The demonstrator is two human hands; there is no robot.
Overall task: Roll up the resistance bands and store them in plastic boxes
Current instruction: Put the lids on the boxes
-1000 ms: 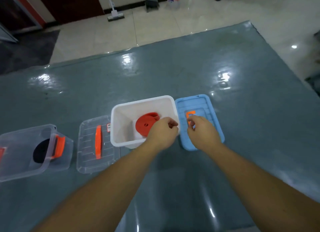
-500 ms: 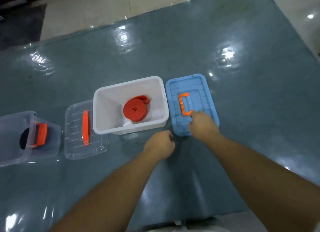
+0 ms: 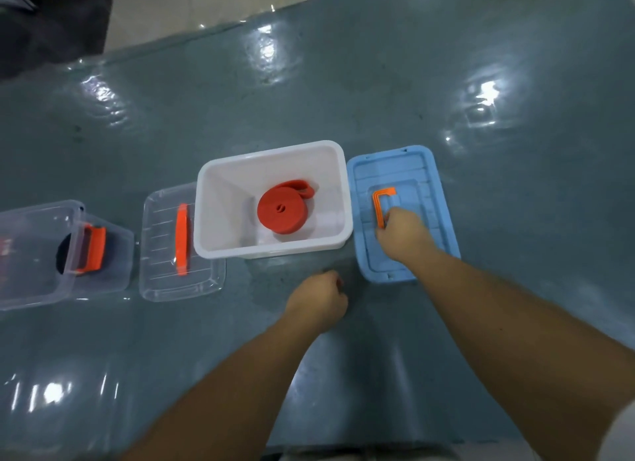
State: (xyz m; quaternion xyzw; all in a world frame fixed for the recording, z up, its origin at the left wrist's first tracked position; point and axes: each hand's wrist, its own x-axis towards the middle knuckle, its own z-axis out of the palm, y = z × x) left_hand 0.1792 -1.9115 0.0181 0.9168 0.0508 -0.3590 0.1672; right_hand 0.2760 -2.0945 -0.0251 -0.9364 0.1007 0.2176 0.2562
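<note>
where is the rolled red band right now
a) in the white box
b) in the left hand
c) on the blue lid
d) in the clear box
a: the rolled red band lies on the floor of the open white box, apart from both hands.

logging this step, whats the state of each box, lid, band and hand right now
white box: open, lid off
red band: rolled, lying in the white box
blue lid: flat on the mat, right of the white box
right hand: gripping the blue lid's orange handle
left hand: curled, holding nothing
clear lid: off, flat on the mat
clear box: open, dark roll inside
</note>
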